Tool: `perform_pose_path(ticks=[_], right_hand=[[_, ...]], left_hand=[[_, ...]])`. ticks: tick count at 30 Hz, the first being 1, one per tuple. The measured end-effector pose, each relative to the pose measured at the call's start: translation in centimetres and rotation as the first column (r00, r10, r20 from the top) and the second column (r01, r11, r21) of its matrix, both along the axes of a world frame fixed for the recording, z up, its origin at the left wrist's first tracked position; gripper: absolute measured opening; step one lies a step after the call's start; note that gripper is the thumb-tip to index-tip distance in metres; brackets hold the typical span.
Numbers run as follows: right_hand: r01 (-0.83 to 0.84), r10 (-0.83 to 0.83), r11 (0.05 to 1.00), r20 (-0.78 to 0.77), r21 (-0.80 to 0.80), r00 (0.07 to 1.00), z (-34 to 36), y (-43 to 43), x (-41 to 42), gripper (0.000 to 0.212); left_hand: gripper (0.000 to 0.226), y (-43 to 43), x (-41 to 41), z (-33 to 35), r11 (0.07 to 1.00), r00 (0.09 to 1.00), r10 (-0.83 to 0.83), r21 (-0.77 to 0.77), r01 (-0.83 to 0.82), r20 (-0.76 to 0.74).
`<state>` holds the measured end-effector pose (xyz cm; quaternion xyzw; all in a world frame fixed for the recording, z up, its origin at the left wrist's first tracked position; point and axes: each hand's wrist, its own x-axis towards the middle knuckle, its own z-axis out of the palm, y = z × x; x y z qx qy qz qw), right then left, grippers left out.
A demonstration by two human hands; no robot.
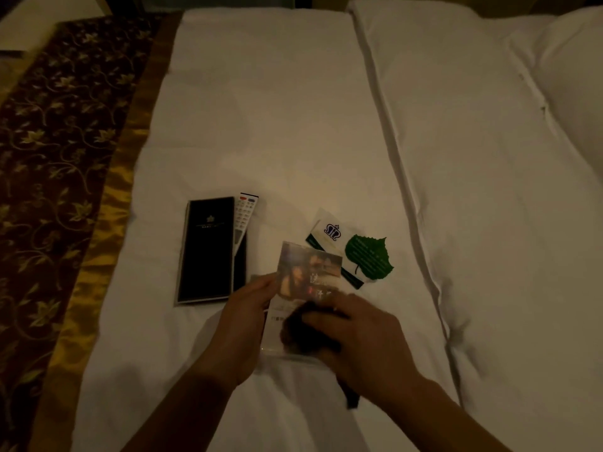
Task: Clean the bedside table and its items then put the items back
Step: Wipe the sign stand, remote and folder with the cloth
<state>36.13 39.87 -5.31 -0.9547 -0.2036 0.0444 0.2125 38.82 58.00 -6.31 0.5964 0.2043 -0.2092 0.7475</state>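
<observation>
While the white bed (pixel 293 125) serves as worktop, its floral runner (pixel 49 158) at the left and no bedside table in view, item-wiping seems in hand. A black folder (pixel 208 249), a remote (pixel 245 214) touching it, a crown card (pixel 326 230) and a leaf card (pixel 368 257) lie on it. The left hand (pixel 241 324) grips a clear display card (pixel 310 272); the right hand (pixel 362 337) clutches a dark cloth (pixel 293 337) against it. Next, likely: set it down, take another.

Dim, warm light; the bed (pixel 293 109) glows brightest at centre; corners darken and bow; the right hand (pixel 359 334) blurs.
</observation>
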Motion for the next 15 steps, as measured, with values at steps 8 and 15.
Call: perform_pose_path(ticks=[8, 15], right_hand=[[-0.137, 0.148, 0.987, -0.143, 0.087, 0.979, -0.2, 1.0, -0.4, 0.032], [0.149, -0.146, 0.989, -0.151, 0.01, 0.978, 0.0, -1.3, -1.5, 0.029]], left_hand=[[0.031, -1.4, -0.1, 0.1, 0.998, 0.999, 0.03, 0.057, -0.029, -0.017], [0.03, -1.3, 0.3, -0.1, 0.985, 0.991, 0.137, 0.111, -0.135, -0.011]])
